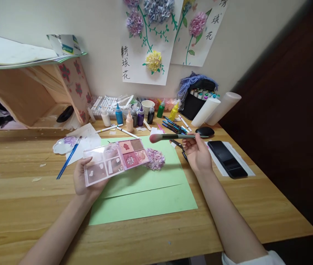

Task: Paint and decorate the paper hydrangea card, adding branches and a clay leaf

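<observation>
My left hand (83, 176) grips an opened makeup palette (136, 152) by its clear lid, tilted above the table. Pink and brown pans show in its right half. In my right hand (199, 152) is a makeup brush (170, 137), held level by its handle with the pinkish bristles pointing left, apart from the palette. A ruffled pink-purple flower (156, 159) lies behind the palette on light green paper (151, 200). Partly hidden under the brush and my right hand is a pair of dark scissors (184, 154).
Paint bottles (119, 115) and several pens (174, 126) stand or lie along the back. A phone (227, 159) and a black mouse (204, 131) are at right. Left are a paint palette (62, 146), a blue brush (69, 158) and a cardboard box (73, 92).
</observation>
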Action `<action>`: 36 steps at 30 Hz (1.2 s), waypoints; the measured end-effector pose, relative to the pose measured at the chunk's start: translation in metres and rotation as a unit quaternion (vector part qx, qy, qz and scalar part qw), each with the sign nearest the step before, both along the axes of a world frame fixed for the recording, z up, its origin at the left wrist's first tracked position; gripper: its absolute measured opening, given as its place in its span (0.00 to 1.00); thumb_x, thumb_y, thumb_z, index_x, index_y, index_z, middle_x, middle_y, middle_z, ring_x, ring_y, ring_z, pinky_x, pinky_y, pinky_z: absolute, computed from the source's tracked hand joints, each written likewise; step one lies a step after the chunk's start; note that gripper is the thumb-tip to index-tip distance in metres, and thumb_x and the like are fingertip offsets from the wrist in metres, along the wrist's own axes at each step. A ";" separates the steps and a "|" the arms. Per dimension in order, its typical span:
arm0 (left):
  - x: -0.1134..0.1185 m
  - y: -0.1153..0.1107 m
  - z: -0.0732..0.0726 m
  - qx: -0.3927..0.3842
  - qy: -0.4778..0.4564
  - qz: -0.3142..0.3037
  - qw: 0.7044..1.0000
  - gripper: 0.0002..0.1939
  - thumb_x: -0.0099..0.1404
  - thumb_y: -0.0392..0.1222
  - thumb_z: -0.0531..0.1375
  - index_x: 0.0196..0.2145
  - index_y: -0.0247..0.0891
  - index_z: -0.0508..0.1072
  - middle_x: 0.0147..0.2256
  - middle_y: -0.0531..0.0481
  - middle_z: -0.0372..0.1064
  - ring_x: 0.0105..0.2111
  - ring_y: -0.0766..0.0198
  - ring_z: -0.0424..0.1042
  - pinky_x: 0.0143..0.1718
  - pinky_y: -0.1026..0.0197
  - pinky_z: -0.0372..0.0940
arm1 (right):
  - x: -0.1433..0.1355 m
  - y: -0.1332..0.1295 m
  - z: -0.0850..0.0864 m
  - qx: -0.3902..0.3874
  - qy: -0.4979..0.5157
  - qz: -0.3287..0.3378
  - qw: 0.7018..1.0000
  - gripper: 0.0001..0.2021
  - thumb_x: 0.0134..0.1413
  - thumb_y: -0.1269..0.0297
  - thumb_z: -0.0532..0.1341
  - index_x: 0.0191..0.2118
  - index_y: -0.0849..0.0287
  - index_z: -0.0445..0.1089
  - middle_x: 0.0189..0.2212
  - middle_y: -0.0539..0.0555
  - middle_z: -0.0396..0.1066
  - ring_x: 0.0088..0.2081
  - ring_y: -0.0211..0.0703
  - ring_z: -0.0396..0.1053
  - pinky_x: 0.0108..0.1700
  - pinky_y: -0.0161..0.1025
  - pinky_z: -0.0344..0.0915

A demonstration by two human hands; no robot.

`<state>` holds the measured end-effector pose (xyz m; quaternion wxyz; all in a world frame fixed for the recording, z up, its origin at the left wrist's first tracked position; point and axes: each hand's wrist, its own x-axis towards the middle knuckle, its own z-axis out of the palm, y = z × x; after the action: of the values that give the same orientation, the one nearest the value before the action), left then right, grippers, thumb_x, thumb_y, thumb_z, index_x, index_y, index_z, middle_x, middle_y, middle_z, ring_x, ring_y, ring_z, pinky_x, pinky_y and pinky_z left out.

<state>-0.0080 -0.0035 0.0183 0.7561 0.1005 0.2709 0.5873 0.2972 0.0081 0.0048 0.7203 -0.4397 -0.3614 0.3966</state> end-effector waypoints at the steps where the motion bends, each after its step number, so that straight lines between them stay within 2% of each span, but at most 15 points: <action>1: 0.002 -0.002 0.002 -0.001 0.009 -0.002 1.000 0.28 0.54 0.40 0.53 0.53 0.33 0.66 0.41 0.38 0.75 0.44 0.45 0.73 0.49 0.40 0.65 | -0.007 -0.005 0.004 0.014 -0.019 0.029 0.999 0.14 0.53 0.49 0.59 0.34 0.56 0.70 0.24 0.49 0.73 0.28 0.38 0.72 0.32 0.36 0.69; 5: 0.006 -0.007 0.008 -0.003 0.022 -0.041 0.999 0.30 0.53 0.41 0.52 0.55 0.34 0.64 0.42 0.39 0.74 0.47 0.46 0.72 0.49 0.40 0.64 | -0.027 -0.022 0.013 0.057 -0.131 0.101 0.985 0.12 0.57 0.53 0.57 0.37 0.55 0.72 0.31 0.52 0.73 0.32 0.42 0.73 0.37 0.41 0.70; 8: 0.006 -0.008 0.009 0.010 0.028 -0.063 0.998 0.31 0.53 0.43 0.52 0.56 0.33 0.64 0.43 0.38 0.73 0.47 0.45 0.71 0.49 0.39 0.64 | -0.028 -0.027 0.013 0.063 -0.194 0.092 0.975 0.11 0.58 0.56 0.57 0.36 0.56 0.72 0.33 0.52 0.72 0.33 0.43 0.72 0.39 0.44 0.69; 11: 0.006 -0.009 0.008 0.027 0.036 -0.080 0.996 0.32 0.53 0.43 0.52 0.56 0.33 0.63 0.45 0.38 0.73 0.48 0.44 0.71 0.50 0.39 0.63 | -0.026 -0.027 0.012 0.084 -0.194 0.058 0.976 0.10 0.59 0.57 0.56 0.36 0.54 0.73 0.32 0.51 0.71 0.34 0.42 0.71 0.39 0.42 0.68; 16: 0.007 -0.010 0.007 0.044 0.038 -0.105 0.993 0.33 0.53 0.44 0.52 0.57 0.35 0.62 0.46 0.39 0.72 0.48 0.45 0.70 0.51 0.40 0.62 | -0.027 -0.028 0.012 0.067 -0.217 0.078 0.971 0.10 0.58 0.57 0.57 0.37 0.55 0.73 0.34 0.52 0.71 0.35 0.43 0.71 0.39 0.43 0.66; 19: 0.008 -0.011 0.006 0.038 0.035 -0.105 0.993 0.32 0.52 0.44 0.52 0.56 0.35 0.63 0.46 0.39 0.72 0.48 0.45 0.70 0.51 0.40 0.62 | -0.028 -0.029 0.012 0.076 -0.217 0.040 0.972 0.10 0.59 0.57 0.55 0.35 0.54 0.72 0.33 0.51 0.71 0.33 0.42 0.70 0.38 0.42 0.65; 23: 0.009 -0.011 0.005 0.029 0.036 -0.103 0.994 0.31 0.53 0.44 0.52 0.55 0.34 0.64 0.45 0.39 0.73 0.48 0.45 0.71 0.50 0.40 0.62 | -0.030 -0.030 0.014 0.086 -0.241 0.061 0.965 0.10 0.59 0.58 0.56 0.36 0.54 0.73 0.34 0.52 0.71 0.35 0.43 0.70 0.36 0.41 0.62; 27: 0.010 -0.010 0.005 0.030 0.036 -0.103 0.994 0.31 0.53 0.44 0.53 0.55 0.33 0.64 0.45 0.39 0.73 0.47 0.45 0.71 0.50 0.40 0.63 | -0.030 -0.031 0.017 0.093 -0.245 0.032 0.965 0.10 0.60 0.59 0.55 0.36 0.53 0.73 0.33 0.51 0.71 0.34 0.42 0.69 0.36 0.40 0.62; 31: 0.010 -0.010 0.003 0.035 0.038 -0.104 0.993 0.31 0.53 0.44 0.53 0.55 0.33 0.64 0.45 0.38 0.72 0.47 0.44 0.71 0.49 0.41 0.63 | -0.029 -0.032 0.017 0.083 -0.294 0.057 0.950 0.11 0.59 0.58 0.55 0.36 0.54 0.73 0.32 0.53 0.72 0.35 0.44 0.69 0.37 0.42 0.63; 36: 0.012 -0.010 0.004 0.028 0.042 -0.103 0.993 0.31 0.53 0.44 0.52 0.54 0.34 0.65 0.46 0.38 0.72 0.48 0.44 0.70 0.49 0.40 0.63 | -0.032 -0.032 0.016 0.095 -0.278 0.055 0.954 0.11 0.59 0.58 0.55 0.36 0.54 0.73 0.33 0.52 0.72 0.34 0.43 0.69 0.36 0.41 0.63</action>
<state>0.0037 -0.0135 0.0219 0.7972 0.1738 0.2740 0.5092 0.2653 -0.0241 0.0212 0.6066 -0.4419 -0.6068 0.2616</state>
